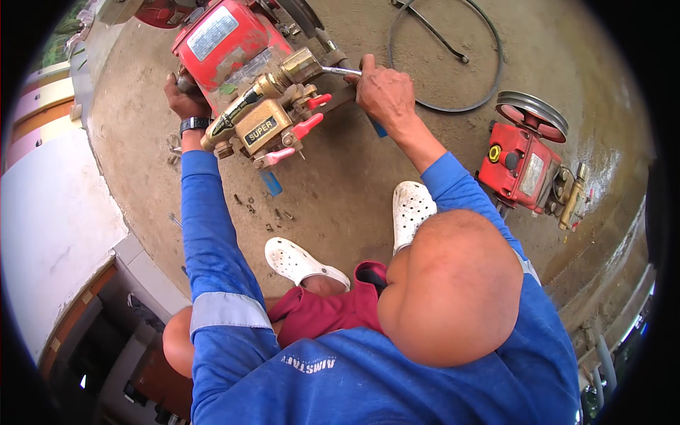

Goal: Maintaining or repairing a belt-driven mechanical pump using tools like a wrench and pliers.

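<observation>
A red power-sprayer pump (230,49) with brass fittings stands on the floor in front of me. My right hand (386,93) is closed round a shiny metal wrench (340,71), whose far end meets the hexagonal brass fitting (300,66) at the pump's front. Along the pump's left side, my left hand (185,100) has its fingers curled at a dark rounded part; what exactly it grips is partly hidden. Below the brass body (261,126) stick out several valves with red levers (307,126).
Several loose bolts (278,214) lie on the concrete between my white clogs (301,262) and the pump. A second red pump (520,163) with a pulley stands at right. Near the top lie a black belt (500,53) and a metal rod (432,30).
</observation>
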`<state>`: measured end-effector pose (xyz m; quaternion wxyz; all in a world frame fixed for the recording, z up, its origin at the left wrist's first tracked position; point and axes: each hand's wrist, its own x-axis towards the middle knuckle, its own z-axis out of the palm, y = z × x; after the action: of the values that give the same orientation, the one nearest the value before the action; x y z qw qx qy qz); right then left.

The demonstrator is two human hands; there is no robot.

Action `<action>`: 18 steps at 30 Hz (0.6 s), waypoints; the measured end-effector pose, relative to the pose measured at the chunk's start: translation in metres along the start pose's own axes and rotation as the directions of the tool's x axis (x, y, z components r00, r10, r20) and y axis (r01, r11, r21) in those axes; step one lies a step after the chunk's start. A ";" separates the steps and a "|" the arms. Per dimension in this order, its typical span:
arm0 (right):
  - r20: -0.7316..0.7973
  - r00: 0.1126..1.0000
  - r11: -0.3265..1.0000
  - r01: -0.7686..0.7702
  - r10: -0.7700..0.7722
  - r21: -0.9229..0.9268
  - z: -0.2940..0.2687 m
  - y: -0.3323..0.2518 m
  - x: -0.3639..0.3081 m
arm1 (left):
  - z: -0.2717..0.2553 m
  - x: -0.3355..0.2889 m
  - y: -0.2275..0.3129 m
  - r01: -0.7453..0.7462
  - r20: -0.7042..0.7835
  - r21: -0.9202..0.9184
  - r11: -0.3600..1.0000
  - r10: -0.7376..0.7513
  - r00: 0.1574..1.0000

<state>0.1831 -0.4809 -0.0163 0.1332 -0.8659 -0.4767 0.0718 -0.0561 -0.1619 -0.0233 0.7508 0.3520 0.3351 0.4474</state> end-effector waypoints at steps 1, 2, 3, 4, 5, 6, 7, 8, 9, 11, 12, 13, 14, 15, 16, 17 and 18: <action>-0.008 0.999 0.999 0.036 -0.036 0.027 0.007 0.002 0.000 | -0.006 0.005 0.002 0.010 -0.010 -0.019 1.000 -0.010 1.000; -0.018 0.997 0.996 0.075 -0.075 0.052 0.010 0.005 0.004 | -0.014 0.009 0.007 0.018 -0.021 -0.042 0.999 -0.019 1.000; -0.028 0.995 0.994 0.099 -0.097 0.049 0.007 0.006 0.010 | -0.018 0.009 0.004 0.028 -0.013 -0.078 0.997 -0.029 1.000; 0.012 0.993 0.992 0.118 -0.118 0.035 -0.004 0.004 0.012 | -0.019 0.005 0.007 0.027 0.047 -0.056 0.998 -0.024 0.999; 0.052 0.989 0.990 0.141 -0.142 0.019 -0.017 0.003 0.014 | -0.020 0.005 0.011 0.081 0.013 0.031 0.996 -0.081 0.997; 0.067 0.987 0.989 0.144 -0.143 -0.017 -0.031 0.007 0.017 | -0.021 -0.002 0.009 -0.106 0.058 0.416 0.903 0.090 0.994; 0.118 0.989 0.994 0.094 -0.086 -0.062 -0.048 0.007 0.020 | -0.023 0.003 0.018 0.113 0.010 0.320 0.941 -0.123 0.992; 0.176 0.984 0.997 0.025 -0.012 -0.071 -0.057 0.009 0.023 | -0.033 0.010 0.024 0.066 -0.001 0.493 0.868 -0.075 0.997; 0.260 0.965 0.998 -0.009 0.024 -0.058 -0.073 0.010 0.023 | -0.037 0.013 0.028 0.079 -0.019 0.589 0.804 -0.084 0.996; 0.412 0.911 1.000 -0.024 0.018 0.011 -0.088 0.029 0.016 | -0.039 0.004 0.034 -0.499 0.507 0.862 -0.093 0.189 0.841; 0.490 0.871 1.000 0.022 -0.024 0.009 -0.098 0.029 0.012 | -0.043 0.002 0.039 -0.556 0.584 0.811 -0.182 0.198 0.787; 0.567 0.822 0.999 0.055 -0.045 0.000 -0.109 0.031 0.003 | -0.035 0.000 0.043 -0.469 0.461 0.883 0.010 0.158 0.873; 0.635 0.768 0.994 0.113 -0.086 -0.002 -0.125 0.037 -0.007 | -0.022 -0.004 0.045 -0.264 0.264 0.938 0.224 0.029 0.964; 0.697 0.709 0.988 0.153 -0.108 -0.003 -0.139 0.042 -0.018 | 0.001 -0.014 0.045 -0.098 0.168 0.883 0.460 -0.113 0.979; 0.793 0.601 0.988 0.155 -0.100 0.007 -0.152 0.029 -0.022 | 0.004 -0.020 0.056 -0.132 0.193 0.912 0.388 -0.122 0.974; 0.873 0.481 0.989 0.149 -0.083 0.012 -0.165 0.015 -0.022 | -0.003 -0.013 0.053 -0.159 0.208 0.914 0.374 -0.094 0.974; 0.874 0.475 0.985 0.171 -0.098 0.017 -0.171 -0.008 -0.020 | -0.016 -0.007 0.054 -0.182 0.217 0.920 0.348 -0.065 0.974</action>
<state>0.2087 -0.5210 0.1491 -0.1526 -0.6741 -0.5469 0.4724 -0.0951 -0.1454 0.0148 0.4308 0.7747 0.4336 0.1621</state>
